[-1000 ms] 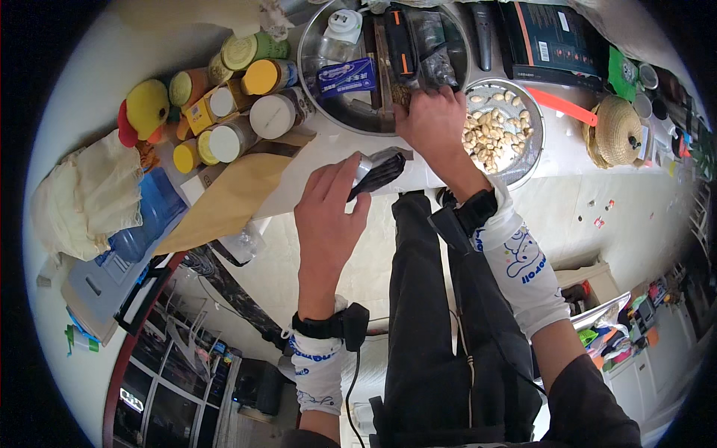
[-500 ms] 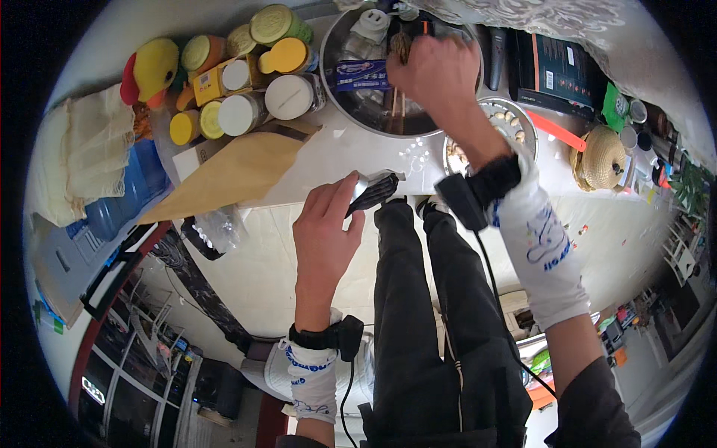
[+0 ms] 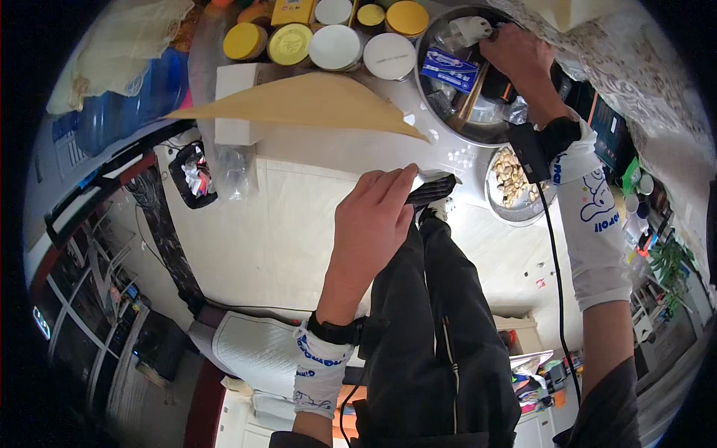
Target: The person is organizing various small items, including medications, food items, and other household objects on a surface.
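My left hand (image 3: pixel 373 220) is closed around a black ridged thing with a silvery-white side (image 3: pixel 432 187), held in front of the table's near edge; I cannot tell its kind. Over the round metal basin (image 3: pixel 431 104), my right hand (image 3: pixel 519 60) reaches in from the right with fingers curled down. What its fingertips grip, if anything, is hidden. The basin holds a blue box (image 3: pixel 449 69), a white piece (image 3: pixel 474 28) with clear plastic near it, thin wooden sticks (image 3: pixel 473 93) and black items. Just below it, under my right wrist, sits a bowl of pale nut-like pieces (image 3: pixel 511 179).
Several lidded jars (image 3: pixel 334 47) stand at the back left, behind a sheet of brown paper (image 3: pixel 314 101) and a white box (image 3: pixel 235 134). A small bin (image 3: pixel 193 175) is below the table at left. Patterned cloth (image 3: pixel 642 60) hangs at the right.
The view has shifted, with the table's things moved in the picture. My right hand has gone from the sticks toward the basin's far side. The left hand still holds the black thing.
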`<action>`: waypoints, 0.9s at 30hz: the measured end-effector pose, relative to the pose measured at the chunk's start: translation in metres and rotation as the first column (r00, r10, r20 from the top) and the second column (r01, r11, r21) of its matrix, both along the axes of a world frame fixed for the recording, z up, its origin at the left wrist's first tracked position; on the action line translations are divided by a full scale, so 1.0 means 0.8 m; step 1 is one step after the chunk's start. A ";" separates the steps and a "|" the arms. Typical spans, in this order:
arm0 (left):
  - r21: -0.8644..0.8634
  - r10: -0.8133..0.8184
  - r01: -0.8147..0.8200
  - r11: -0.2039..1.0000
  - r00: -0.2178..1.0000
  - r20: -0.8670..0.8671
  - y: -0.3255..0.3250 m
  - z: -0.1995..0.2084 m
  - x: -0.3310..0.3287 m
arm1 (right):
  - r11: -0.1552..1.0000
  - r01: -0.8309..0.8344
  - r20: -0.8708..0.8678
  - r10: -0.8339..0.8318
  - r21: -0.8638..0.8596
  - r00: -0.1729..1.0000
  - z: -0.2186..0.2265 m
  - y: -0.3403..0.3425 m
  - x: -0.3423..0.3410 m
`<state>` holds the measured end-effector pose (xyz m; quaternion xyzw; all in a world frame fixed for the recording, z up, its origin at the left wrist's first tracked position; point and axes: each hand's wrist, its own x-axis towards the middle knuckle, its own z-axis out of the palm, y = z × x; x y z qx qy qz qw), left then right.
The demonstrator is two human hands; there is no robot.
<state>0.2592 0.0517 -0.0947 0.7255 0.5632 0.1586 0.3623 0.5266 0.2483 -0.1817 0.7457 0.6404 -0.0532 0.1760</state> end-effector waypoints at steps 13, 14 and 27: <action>-0.014 -0.036 0.036 0.999 0.999 -0.036 0.011 -0.005 -0.001 | 0.989 -0.134 -0.088 0.128 -0.065 0.988 0.005 0.001 0.004; -0.016 -0.047 0.047 0.999 0.999 -0.025 0.014 -0.007 0.005 | 0.987 -0.145 -0.126 0.136 -0.067 0.983 0.004 -0.002 0.016; 0.058 -0.204 0.208 0.976 0.976 -0.073 0.081 -0.048 0.108 | 0.913 -0.096 -0.415 0.271 0.396 0.869 0.076 -0.153 0.088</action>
